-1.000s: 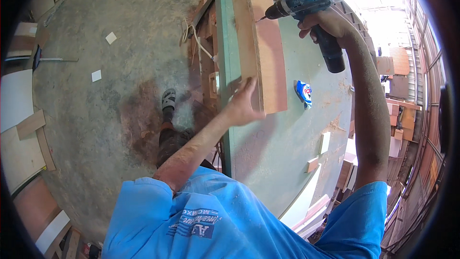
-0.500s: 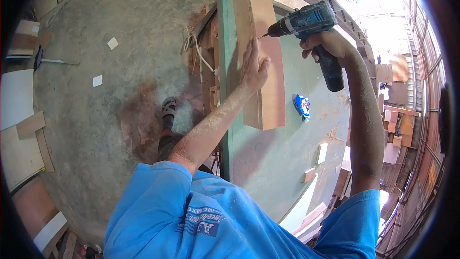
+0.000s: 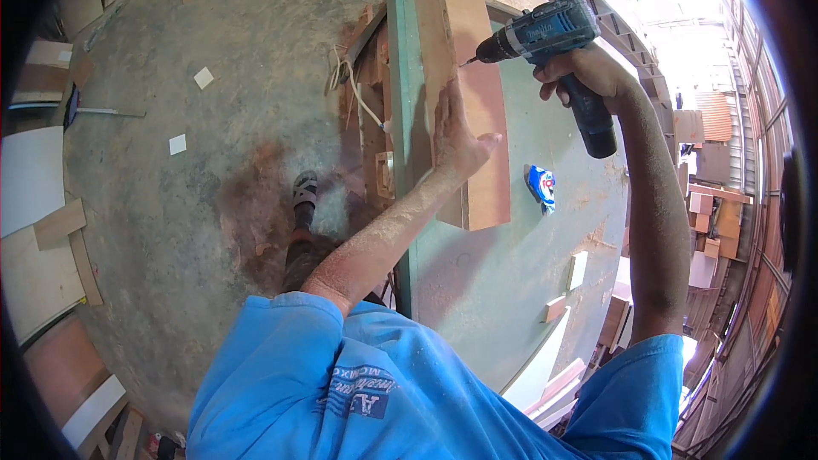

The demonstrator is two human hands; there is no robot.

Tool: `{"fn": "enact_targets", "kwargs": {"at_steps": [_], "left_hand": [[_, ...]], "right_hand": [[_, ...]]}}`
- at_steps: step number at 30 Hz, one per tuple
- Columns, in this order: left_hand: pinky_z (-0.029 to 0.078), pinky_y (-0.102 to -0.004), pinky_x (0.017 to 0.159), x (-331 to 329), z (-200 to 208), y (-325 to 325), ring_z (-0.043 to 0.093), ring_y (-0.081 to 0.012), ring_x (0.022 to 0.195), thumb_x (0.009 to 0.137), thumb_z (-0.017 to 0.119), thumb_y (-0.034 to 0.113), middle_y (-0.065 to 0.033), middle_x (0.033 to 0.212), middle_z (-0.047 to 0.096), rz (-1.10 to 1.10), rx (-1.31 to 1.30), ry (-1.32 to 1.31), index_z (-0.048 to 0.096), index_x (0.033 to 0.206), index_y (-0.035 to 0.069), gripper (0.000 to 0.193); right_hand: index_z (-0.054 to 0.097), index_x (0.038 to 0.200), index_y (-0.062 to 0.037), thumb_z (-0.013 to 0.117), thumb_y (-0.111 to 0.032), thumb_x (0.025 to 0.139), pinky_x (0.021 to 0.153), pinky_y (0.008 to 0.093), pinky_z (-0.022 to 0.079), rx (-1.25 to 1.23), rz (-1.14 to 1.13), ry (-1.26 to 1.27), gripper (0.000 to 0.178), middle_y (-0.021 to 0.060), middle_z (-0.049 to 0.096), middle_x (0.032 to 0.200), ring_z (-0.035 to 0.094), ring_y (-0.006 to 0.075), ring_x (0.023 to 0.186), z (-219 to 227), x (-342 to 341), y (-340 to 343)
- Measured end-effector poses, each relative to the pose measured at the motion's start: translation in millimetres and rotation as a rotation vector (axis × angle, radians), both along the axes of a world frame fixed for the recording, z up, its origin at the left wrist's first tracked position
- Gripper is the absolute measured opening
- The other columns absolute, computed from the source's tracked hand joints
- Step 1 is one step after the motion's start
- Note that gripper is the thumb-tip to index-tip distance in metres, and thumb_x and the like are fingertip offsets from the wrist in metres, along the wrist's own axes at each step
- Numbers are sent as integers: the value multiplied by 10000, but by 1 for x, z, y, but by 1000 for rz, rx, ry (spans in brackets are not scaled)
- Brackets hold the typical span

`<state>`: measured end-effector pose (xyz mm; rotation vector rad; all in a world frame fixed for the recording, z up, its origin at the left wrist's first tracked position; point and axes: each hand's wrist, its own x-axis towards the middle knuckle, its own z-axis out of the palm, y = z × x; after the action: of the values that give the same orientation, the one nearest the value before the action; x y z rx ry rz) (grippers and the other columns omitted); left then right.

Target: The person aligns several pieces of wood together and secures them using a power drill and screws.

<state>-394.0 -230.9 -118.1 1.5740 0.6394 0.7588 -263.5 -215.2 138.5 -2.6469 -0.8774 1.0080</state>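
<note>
My right hand (image 3: 594, 77) is wrapped round the grip of a blue and black cordless drill (image 3: 550, 30), held level with its nose to the left. The thin bit meets or nearly meets the upper edge of a long wooden box-like frame (image 3: 487, 192); exact contact is hard to tell. Just below the bit, my left hand (image 3: 458, 143) lies against the frame's left board, fingers stretched out and thumb spread over the edge. The frame rests along the left side of a green workbench (image 3: 452, 290).
A crumpled blue and white packet (image 3: 541, 187) lies on the bench right of the frame. Small wood offcuts (image 3: 555, 308) and sawdust are nearer me. A pale cable (image 3: 362, 100) hangs at the bench's left side. Boards (image 3: 34, 175) stand along the floor's left edge.
My left hand has slid slightly down and right along the board, away from the bit, its thumb spreading outward. The drill stays almost in the same place.
</note>
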Motion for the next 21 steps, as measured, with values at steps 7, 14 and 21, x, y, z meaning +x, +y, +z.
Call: {"fn": "enact_targets", "kwargs": {"at_steps": [7, 14, 21], "left_hand": [[176, -519, 1291, 2, -5, -13, 197, -434, 1563, 798, 846, 148, -293, 1672, 175, 44, 45, 30, 21, 1640, -7, 1188], [114, -569, 1290, 2, -10, -13, 176, -442, 1571, 795, 816, 127, -301, 1673, 171, 30, 56, 6, 46, 1652, 18, 1157], [124, -542, 1299, 1, -8, -11, 161, -415, 1580, 812, 840, 177, -284, 1680, 153, 13, 78, 62, 6, 1645, 7, 1191]], "right_hand": [[676, 977, -6, 731, -172, 777, 607, 299, 540, 54, -26, 14, 265, 115, 719, 771, 633, 138, 589, -5, 2, -4], [672, 967, -9, 722, -157, 766, 592, 291, 541, 17, -8, 25, 255, 109, 706, 769, 654, 138, 607, -3, 4, -2], [672, 954, -9, 726, -151, 756, 582, 293, 543, 56, -9, 29, 250, 103, 693, 759, 639, 140, 589, -9, 9, -6]]}}
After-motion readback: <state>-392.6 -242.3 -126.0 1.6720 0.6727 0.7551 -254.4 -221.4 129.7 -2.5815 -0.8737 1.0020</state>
